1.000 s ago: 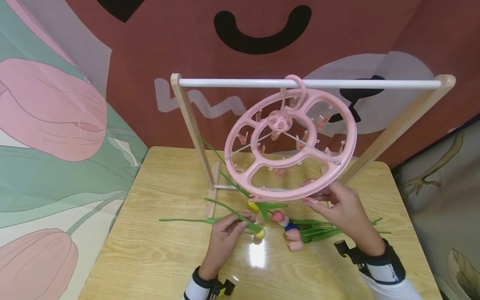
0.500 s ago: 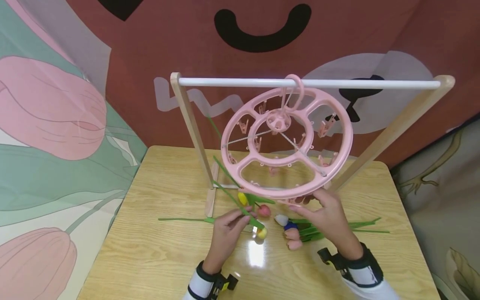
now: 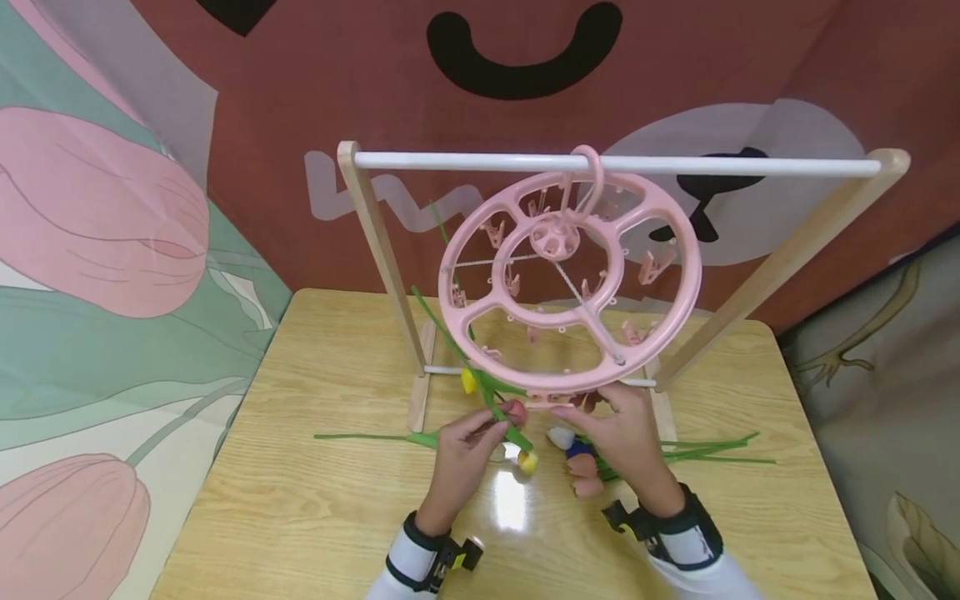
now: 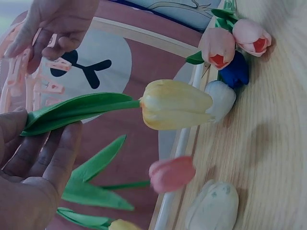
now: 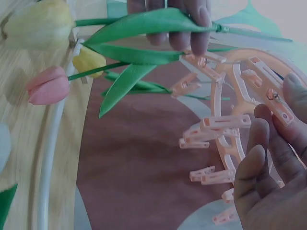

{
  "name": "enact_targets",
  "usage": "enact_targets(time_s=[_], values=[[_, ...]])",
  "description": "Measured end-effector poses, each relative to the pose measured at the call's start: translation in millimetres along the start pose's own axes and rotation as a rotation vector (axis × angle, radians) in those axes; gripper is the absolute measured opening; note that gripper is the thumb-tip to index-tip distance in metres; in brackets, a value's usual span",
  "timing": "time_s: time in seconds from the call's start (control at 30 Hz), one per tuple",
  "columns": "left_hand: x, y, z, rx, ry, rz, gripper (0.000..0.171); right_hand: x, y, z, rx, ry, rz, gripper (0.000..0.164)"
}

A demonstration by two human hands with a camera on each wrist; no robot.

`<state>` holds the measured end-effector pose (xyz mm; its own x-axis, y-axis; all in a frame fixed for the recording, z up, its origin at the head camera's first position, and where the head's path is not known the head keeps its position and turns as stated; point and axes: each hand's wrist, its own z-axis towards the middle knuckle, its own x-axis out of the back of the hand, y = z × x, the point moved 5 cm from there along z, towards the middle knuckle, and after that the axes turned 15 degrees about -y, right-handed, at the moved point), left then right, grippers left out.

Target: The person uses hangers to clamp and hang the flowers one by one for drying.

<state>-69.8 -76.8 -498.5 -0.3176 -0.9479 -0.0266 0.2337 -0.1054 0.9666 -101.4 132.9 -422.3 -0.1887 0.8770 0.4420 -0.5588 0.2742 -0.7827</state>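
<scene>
My left hand (image 3: 465, 454) pinches a pale yellow artificial tulip (image 4: 175, 105) by its green leaf and stem, the flower pointing down toward the table. Close beside it, at the near rim of a round pink clip hanger (image 3: 692, 275), my right hand (image 3: 618, 437) grips a pink clothes peg (image 5: 271, 93) between thumb and fingers. A pink tulip (image 5: 48, 86) and a yellow tulip (image 5: 88, 61) hang head-down from the hanger's left part. In the head view the rim and my fingers partly hide the gripped peg.
The hanger hooks over a white rail (image 3: 465, 162) on a wooden stand (image 3: 382, 250). On the table (image 3: 300, 517) lie two light pink tulips (image 4: 218, 48), a blue tulip (image 4: 235, 69) and a white tulip (image 4: 220, 100). Another white tulip (image 4: 213, 206) lies nearer the left hand.
The hanger has turned, carrying the hanging pink and yellow tulips leftward. My right hand has moved left with the rim, closer to my left hand, which has shifted slightly right with its tulip.
</scene>
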Motion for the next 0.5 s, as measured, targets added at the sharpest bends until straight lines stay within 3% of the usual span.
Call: enact_targets(time_s=[0.5], values=[[-5.4,-1.5,3.5,-0.002,-0.015,0.036,0.021,-25.2,-5.4,12.3,-0.003,-0.005,0.022,0.036]])
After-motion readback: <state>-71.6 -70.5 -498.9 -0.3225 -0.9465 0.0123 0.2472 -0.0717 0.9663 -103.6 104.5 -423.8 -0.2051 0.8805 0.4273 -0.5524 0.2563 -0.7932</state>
